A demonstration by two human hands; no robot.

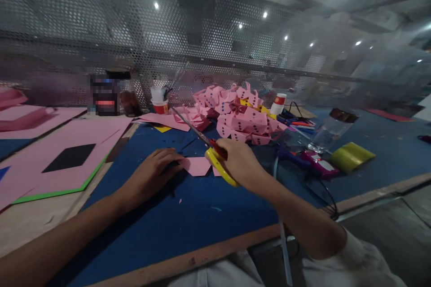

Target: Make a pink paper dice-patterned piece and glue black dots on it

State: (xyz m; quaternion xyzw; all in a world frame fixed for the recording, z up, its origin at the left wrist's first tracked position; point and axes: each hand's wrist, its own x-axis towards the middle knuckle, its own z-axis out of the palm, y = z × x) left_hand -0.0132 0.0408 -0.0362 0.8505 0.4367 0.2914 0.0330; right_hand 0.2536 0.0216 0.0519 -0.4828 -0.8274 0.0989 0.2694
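Note:
My right hand [240,163] is wrapped round a pair of scissors [222,163] with yellow and red handles. Their blades point up and to the left, over the far side of the blue mat, and look closed. A small pink paper piece [196,167] with slanted, notched edges lies low over the mat. Its left end is between the fingers of my left hand [156,168]; its right part is hidden behind the scissors and my right hand.
A heap of folded pink paper shapes [245,121] with dark dots sits behind my hands. At right are a clear jar [333,130], a glue gun [292,154] with its cord, and a yellow roll [352,158]. Pink sheets [97,136] and paper cups [159,103] stand left and behind.

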